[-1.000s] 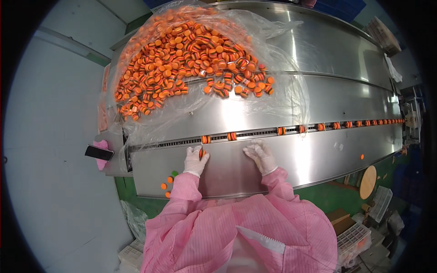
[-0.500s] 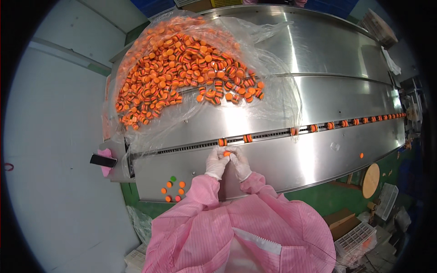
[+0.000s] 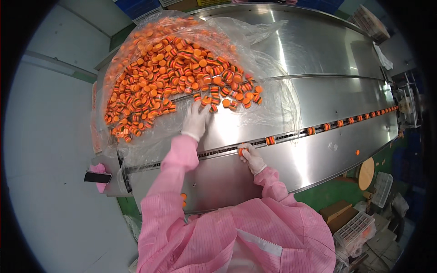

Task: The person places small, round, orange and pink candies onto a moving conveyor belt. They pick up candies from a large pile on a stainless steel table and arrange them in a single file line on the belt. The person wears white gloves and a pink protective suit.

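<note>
1. The right hand and the left hand are held well apart, both in pale gloves.
2. An orange striped sweet is pinched in the right fingertips, just beside the near edge of the chain track.
3. The left fingers are laid at the near edge of the heaped sweets; whether one is gripped cannot be told.
4. Each sweet is judged light, slightly soft and easily dented; some shine may mean a slippery wrapper. It is best held lightly by opposite sides, without squeezing.
5. The heap is held in a spread clear bag, opened toward the near side, at the far left of the metal table.
6. Single sweets are lined along the track, packed closer toward the right.
7. A pale crate is seen at the near right; its contents cannot be made out.
</note>
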Demonstrator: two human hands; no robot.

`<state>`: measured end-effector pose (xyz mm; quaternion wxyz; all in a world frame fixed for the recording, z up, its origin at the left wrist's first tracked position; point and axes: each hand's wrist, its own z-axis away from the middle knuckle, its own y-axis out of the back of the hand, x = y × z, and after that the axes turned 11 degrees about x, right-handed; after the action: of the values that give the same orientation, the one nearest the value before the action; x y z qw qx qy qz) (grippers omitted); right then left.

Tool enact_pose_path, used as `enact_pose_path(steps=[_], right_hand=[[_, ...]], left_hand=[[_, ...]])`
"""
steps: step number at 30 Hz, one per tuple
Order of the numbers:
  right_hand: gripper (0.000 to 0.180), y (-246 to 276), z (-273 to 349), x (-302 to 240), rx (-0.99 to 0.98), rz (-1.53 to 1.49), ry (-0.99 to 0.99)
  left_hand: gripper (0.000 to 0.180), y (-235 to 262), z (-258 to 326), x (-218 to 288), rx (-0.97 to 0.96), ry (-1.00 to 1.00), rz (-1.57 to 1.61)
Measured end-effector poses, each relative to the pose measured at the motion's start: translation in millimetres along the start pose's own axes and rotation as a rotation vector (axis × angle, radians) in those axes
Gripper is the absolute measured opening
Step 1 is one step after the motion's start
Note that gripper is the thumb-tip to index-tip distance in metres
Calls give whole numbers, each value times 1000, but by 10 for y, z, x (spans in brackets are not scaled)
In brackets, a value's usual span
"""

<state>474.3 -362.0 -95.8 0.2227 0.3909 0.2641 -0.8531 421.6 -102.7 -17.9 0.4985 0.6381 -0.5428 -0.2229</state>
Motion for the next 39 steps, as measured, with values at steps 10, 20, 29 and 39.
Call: enact_pose_path(steps=[10,20,29,39], right_hand=[[27,-336,-206,-151,309,1222,396],[24,-404,-685,-1126,333,1131,877],[17,-736,-1401,-602,489,1609,816],[24,-224,-825,-633,256,864,651]], left_hand=[[20,-565,-250,-397,-123,-204,-69],[26,-506,-84,-167,-207,-102,-36],[16,-392,329,-76,-398,164,-61],[18,-221,622,-11,-277,129,-48]])
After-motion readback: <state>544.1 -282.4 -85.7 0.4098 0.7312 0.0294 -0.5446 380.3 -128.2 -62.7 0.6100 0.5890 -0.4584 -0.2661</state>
